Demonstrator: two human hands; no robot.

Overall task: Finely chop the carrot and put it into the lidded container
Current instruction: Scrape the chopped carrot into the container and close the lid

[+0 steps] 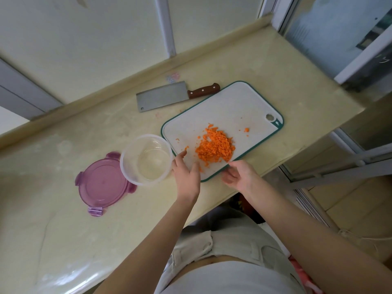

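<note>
Just beyond the fingertips of both hands: a heap of finely chopped orange carrot [215, 148] on the white rectangular plastic cutting board with a teal rim [229, 102]. A few stray bits lie apart from the heap on the same board.

Left hand [186, 170]: fingers straight, holding nothing, lying over the board's near-left corner.

Right hand [239, 176]: fingers loosely curled, nothing held, at the board's near edge. Forefinger tip reaches the near side of the heap; contact uncertain.

Immediately left of the left hand: clear round plastic container [129, 166], uncovered, just beside the board.

Farther left: round translucent purple lid with clip tabs [101, 185], flat on the beige counter [63, 219], its right edge hidden behind the container.

Well beyond the left hand, past the board's far-left edge: steel cleaver with a brown wooden handle [161, 96], flat on the counter, handle end at the board's corner.
</note>
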